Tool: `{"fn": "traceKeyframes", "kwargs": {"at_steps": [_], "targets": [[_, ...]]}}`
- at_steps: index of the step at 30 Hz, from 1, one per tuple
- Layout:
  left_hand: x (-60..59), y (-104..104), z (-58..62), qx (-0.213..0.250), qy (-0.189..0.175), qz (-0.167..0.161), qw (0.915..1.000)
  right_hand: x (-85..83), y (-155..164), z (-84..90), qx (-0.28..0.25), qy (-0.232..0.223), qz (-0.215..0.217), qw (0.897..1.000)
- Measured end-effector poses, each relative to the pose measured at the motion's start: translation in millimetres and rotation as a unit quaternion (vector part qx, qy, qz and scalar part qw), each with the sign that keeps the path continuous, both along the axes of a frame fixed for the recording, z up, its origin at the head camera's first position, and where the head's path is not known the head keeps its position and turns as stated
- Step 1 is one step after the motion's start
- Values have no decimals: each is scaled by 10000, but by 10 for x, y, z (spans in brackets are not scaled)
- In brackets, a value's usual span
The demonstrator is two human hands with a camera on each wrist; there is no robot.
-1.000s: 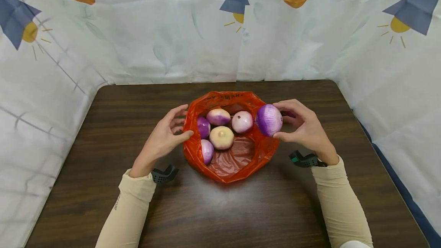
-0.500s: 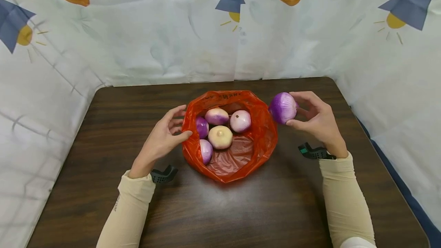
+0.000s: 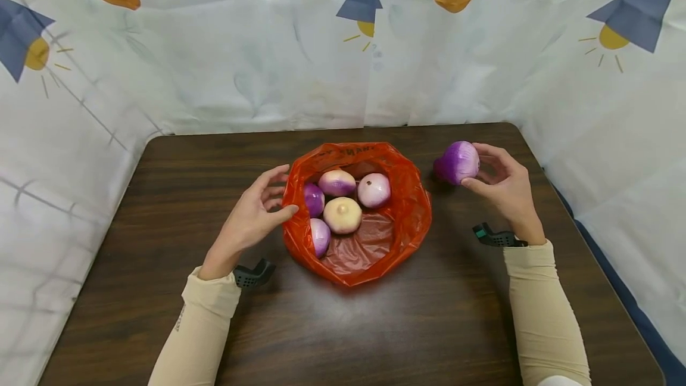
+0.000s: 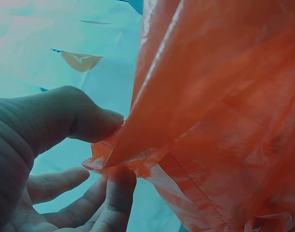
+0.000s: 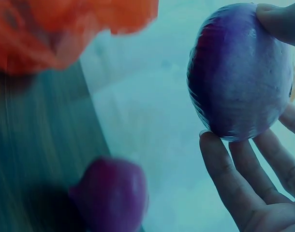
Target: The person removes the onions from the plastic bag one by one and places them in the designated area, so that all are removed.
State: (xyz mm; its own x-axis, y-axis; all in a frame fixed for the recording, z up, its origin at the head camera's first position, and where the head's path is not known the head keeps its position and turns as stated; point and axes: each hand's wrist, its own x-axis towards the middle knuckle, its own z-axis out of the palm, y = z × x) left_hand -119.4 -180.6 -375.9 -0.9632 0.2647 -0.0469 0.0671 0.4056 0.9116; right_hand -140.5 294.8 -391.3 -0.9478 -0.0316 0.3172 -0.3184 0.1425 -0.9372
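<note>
In the head view, a purple onion (image 3: 457, 162) is held in the curled fingers of the right hand (image 3: 504, 186), above the dark wooden table (image 3: 429, 314) and clear of the orange plastic bag (image 3: 412, 213) that lies to that hand's left. The bag's near rim is pinched between thumb and fingers of the left hand (image 3: 252, 219). Inside the bag, just to the right of the left hand, five more onions (image 3: 343, 214) are seen, purple, pale and white.

In the left wrist view, a fold of the orange plastic bag (image 4: 220, 111) is gripped between the thumb (image 4: 65, 116) and a fingertip below it; the rest of the bag spreads away from the hand.

In the right wrist view, the purple onion (image 5: 242, 72) is clasped by the fingers (image 5: 225, 169) from below and a fingertip from above. A blurred dark purple shape (image 5: 111, 195) is seen below it, and the orange plastic bag (image 5: 65, 29) lies further off.
</note>
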Motion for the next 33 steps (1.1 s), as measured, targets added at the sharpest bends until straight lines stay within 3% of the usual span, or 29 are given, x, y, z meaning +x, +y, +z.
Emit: {"fn": "traceKeyframes", "kwargs": {"at_steps": [20, 24, 33], "targets": [[-2, 6, -1, 8, -7, 13, 10000, -4, 605, -179, 595, -688, -546, 9944], [-3, 3, 1, -28, -22, 9, 10000, 3, 691, -204, 1206, -915, -700, 9860], [-4, 3, -13, -32, -81, 61, 9999, -27, 850, -316, 2419, -1472, -695, 9565]]}}
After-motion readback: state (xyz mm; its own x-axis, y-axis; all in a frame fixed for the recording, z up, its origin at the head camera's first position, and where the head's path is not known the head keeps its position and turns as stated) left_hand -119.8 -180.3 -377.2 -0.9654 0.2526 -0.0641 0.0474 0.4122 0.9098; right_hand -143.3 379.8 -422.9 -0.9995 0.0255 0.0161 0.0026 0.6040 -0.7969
